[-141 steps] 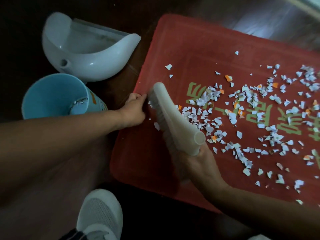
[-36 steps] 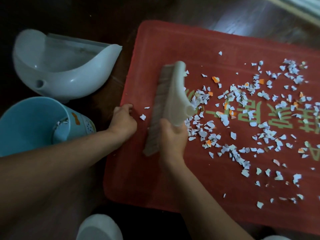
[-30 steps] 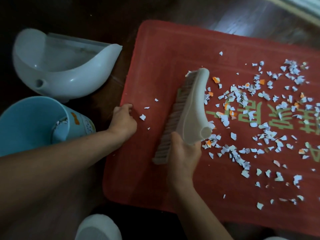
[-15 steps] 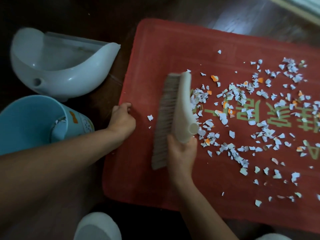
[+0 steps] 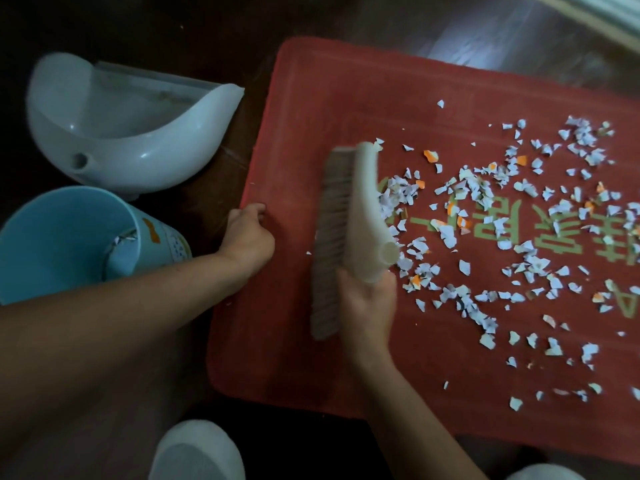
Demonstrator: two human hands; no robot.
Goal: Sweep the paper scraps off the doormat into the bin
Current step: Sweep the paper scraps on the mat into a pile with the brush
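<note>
The right grip point(image 5: 369, 306) is curled tight round the short handle of a brush point(image 5: 362, 209). The brush is tilted on its side over the mat point(image 5: 311, 98), its bristles point(image 5: 327, 244) facing left. The scraps point(image 5: 485, 209) lie just right of the brush head; the nearest touch its back and the rest spread over the mat's right half. The left grip point(image 5: 247, 237) is closed on the mat's left edge, fingers curled at the rim. The bin point(image 5: 52, 244) lies tipped on the floor point(image 5: 485, 29) left of the mat, well apart from the scraps, its mouth toward the camera and a few scraps inside. A dustpan point(image 5: 138, 133) sits beyond the bin, its lip near the mat's left edge. The floor is dark, glossy wood and the room is dim. The mat is red, short-piled and round-cornered, with green lettering point(image 5: 502, 223). The brush body is smooth cream plastic with a hollow handle end, and its bristles are grey-brown. The scraps are torn white and orange paper. The bin is light blue, the dustpan pale and rounded. A white shoe point(image 5: 197, 452) shows at the bottom edge.
</note>
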